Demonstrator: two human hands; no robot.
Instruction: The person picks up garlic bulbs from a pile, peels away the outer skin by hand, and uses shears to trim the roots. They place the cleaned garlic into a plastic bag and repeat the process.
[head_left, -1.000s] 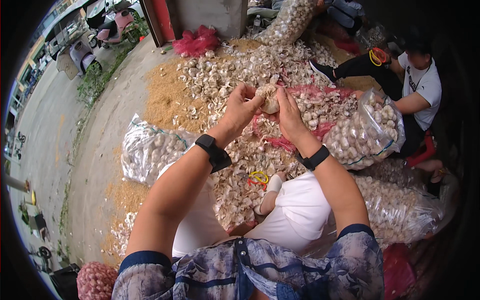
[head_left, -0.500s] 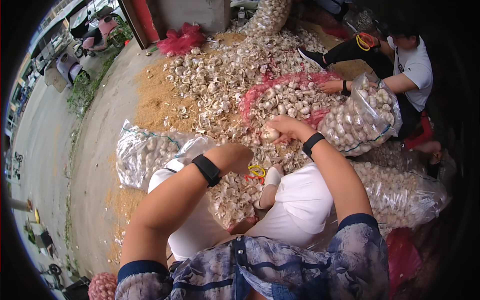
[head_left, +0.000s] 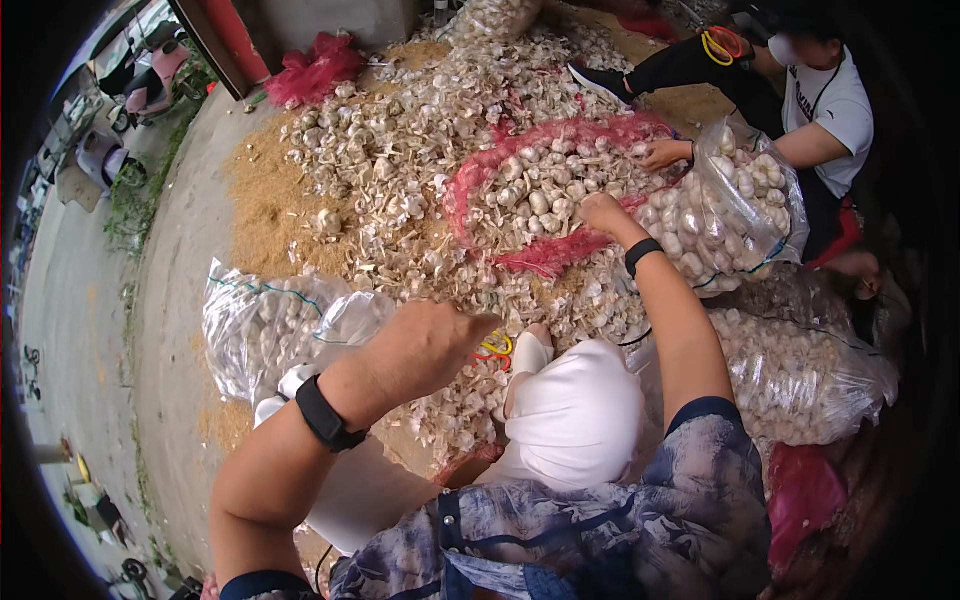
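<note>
My right hand [head_left: 600, 215] is stretched out over a heap of white garlic bulbs [head_left: 530, 195] lying in red netting [head_left: 545, 255]. Its fingers curl down over a bulb there. My left hand [head_left: 430, 345] is drawn back near my knee, closed in a fist with its back to the camera, so its palm is hidden. Both wrists wear black bands. A wide pile of loose garlic and husks [head_left: 400, 170] spreads beyond the netting. Yellow-handled scissors [head_left: 492, 347] lie just past my left fist.
Another person [head_left: 820, 100] sits at the top right, one hand [head_left: 665, 153] at a clear bag of garlic [head_left: 735, 215]. More filled clear bags lie at my left [head_left: 260, 325] and right [head_left: 800, 370]. A red mesh sack [head_left: 315, 65] and parked scooters [head_left: 150, 80] are farther off.
Both hands were raised together on one bulb. They have since parted: the right hand has gone forward to the netted heap, and the left has dropped back toward my body.
</note>
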